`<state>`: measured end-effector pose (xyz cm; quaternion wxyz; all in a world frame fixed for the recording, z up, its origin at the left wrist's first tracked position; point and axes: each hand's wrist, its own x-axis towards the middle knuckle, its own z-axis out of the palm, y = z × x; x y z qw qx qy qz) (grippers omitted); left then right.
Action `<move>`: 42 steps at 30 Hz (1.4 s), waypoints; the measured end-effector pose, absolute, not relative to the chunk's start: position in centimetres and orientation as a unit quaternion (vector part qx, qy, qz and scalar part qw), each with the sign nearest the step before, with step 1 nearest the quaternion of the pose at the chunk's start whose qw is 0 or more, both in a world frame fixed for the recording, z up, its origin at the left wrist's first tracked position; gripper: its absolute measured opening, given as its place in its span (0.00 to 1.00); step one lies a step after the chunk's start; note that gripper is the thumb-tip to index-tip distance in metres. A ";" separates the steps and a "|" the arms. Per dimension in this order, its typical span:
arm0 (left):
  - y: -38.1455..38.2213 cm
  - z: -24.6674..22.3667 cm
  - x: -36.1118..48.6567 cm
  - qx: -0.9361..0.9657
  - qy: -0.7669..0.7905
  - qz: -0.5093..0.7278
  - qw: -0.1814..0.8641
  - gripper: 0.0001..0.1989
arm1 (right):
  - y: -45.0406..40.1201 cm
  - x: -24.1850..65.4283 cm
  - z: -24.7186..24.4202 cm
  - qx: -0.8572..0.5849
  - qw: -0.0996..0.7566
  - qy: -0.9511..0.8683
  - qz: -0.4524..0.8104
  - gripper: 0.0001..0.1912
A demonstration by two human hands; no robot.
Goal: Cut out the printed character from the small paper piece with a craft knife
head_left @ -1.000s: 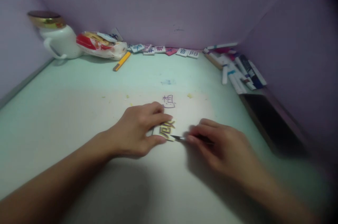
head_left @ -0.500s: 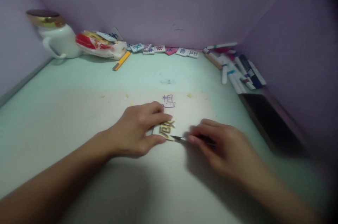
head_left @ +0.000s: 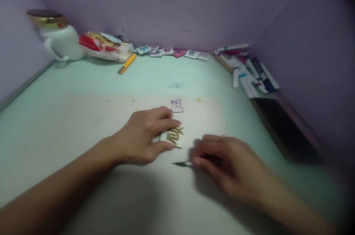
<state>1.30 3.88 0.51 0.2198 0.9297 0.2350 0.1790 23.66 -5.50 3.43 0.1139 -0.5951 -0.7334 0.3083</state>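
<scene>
My left hand (head_left: 148,135) is pressed on the white surface, its thumb and fingers gripping a small white card-like piece (head_left: 174,137) by its edges. The piece bears a dark character outlined in yellow. A slim craft knife (head_left: 181,163) with a pointed blade is pinched in my right hand (head_left: 227,164). Its tip points left, just below the piece and apart from it; my fingers hide most of the handle. Above my left hand, a purple handwritten character (head_left: 176,105) shows on the surface.
Yellow scraps (head_left: 199,99) are scattered beyond my hands. Several character pieces (head_left: 191,54) line the back wall, near a yellow stick (head_left: 127,64), a plastic packet (head_left: 105,47) and a white lidded mug (head_left: 65,43). Markers (head_left: 245,81) and a dark phone-like slab (head_left: 285,128) lie on the right.
My right hand has moved the craft knife down toward me, so its tip has left the piece's lower edge. My left hand keeps its grip with almost no movement.
</scene>
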 end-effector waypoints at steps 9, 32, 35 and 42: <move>3.9 0.5 1.3 0.928 0.234 0.179 0.227 0.18 | -5.8 24.3 2.5 -0.647 0.179 -0.709 0.217 0.14; 3.9 0.7 1.3 0.927 0.229 0.173 0.239 0.17 | -6.0 23.9 3.1 -0.599 0.154 -0.738 0.271 0.11; 3.9 0.7 1.3 0.928 0.231 0.172 0.235 0.17 | -5.9 24.1 2.7 -0.633 0.183 -0.717 0.227 0.13; 3.8 0.6 1.3 0.928 0.234 0.173 0.232 0.17 | -6.2 23.2 1.8 -0.645 0.182 -0.727 0.147 0.11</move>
